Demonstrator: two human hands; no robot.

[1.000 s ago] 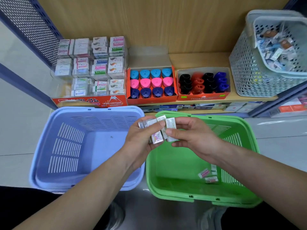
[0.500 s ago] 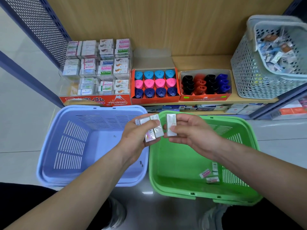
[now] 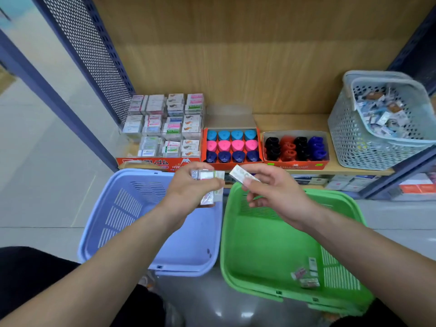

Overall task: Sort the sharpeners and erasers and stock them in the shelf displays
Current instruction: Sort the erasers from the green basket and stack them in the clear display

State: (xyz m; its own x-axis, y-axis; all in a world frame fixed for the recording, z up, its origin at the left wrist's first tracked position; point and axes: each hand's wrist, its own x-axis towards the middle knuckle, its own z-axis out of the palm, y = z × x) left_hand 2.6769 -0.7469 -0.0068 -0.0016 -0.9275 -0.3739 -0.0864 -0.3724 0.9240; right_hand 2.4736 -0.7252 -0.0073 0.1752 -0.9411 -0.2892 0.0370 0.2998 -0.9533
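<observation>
A person's two bare hands meet above two baskets on the floor. The left hand [image 3: 191, 187] grips a small stack of wrapped erasers [image 3: 208, 185] over the blue basket [image 3: 99, 232]. The right hand [image 3: 276, 192] pinches a single eraser [image 3: 241, 176] over the green basket [image 3: 236, 256], where about three small packets [image 3: 306, 274] lie, too blurred to count surely. Behind, the wooden shelf [image 3: 295, 120] holds an eraser display [image 3: 165, 128], two boxes of sharpeners [image 3: 232, 146] and a grey basket [image 3: 368, 138].

A: How many small wrapped white erasers [image 3: 207, 177] in the left hand [image 3: 188, 192]?
B: Can't tell, the hand covers most. Labels blurred.
A: Grey perforated plastic basket [image 3: 354, 138]?
B: Clipped at right edge, contents too small.
</observation>
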